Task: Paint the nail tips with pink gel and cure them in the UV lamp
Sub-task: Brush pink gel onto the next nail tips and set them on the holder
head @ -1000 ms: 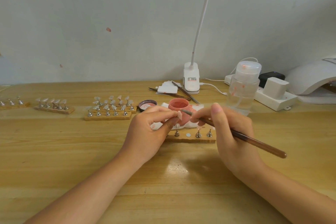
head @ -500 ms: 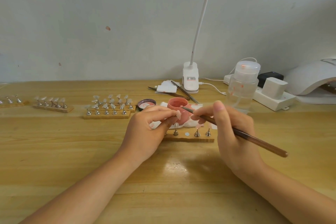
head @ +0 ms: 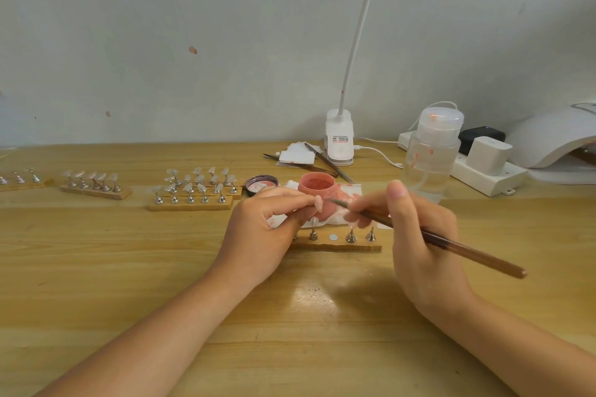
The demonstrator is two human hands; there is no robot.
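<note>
The left hand [head: 263, 229] is pinching a nail tip [head: 318, 203] just in front of the open pink gel jar [head: 317, 192]. The right hand [head: 419, 235], at 3 o'clock from it, is gripping a brush [head: 451, 245], bristles nearly touching the tip.

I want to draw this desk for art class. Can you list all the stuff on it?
gel jar: one, pink, open, centre
jar lid: one, dark, left of jar
nail tip: one, pale, pinched by left hand
brush: one, brown, in right hand
wooden stands: five, tan, centre and left
clear bottle: one, right of jar
desk lamp: one, white, back
UV lamp: one, white, far right
power strip: one, white, right
left hand: one
right hand: one
</note>
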